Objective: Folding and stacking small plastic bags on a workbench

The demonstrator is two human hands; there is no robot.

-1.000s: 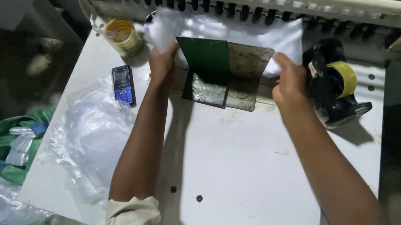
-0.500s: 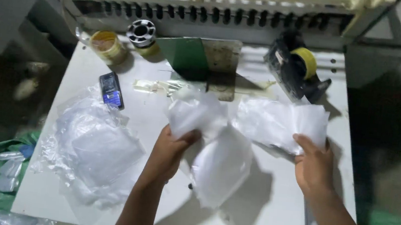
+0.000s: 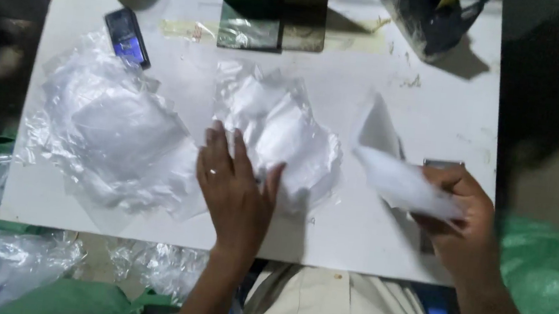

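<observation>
My left hand (image 3: 235,187) lies flat, fingers spread, on the near edge of a crumpled clear plastic bag with white material inside (image 3: 282,133) at the middle of the white table (image 3: 353,248). A ring shows on one finger. My right hand (image 3: 464,214) is closed on a folded white sheet (image 3: 395,176) and holds it just above the table's right side; the sheet is blurred by motion.
A pile of clear plastic bags (image 3: 109,135) lies on the table's left. A small dark phone (image 3: 127,37) sits at the back left, a green board (image 3: 274,11) at the back middle, a black tape dispenser (image 3: 432,17) at the back right. Green sacks lie on both sides.
Both hands came away from the green board, and the white sheets came toward me. The left hand now presses the bag flat; the right hand holds a separate sheet to the right.
</observation>
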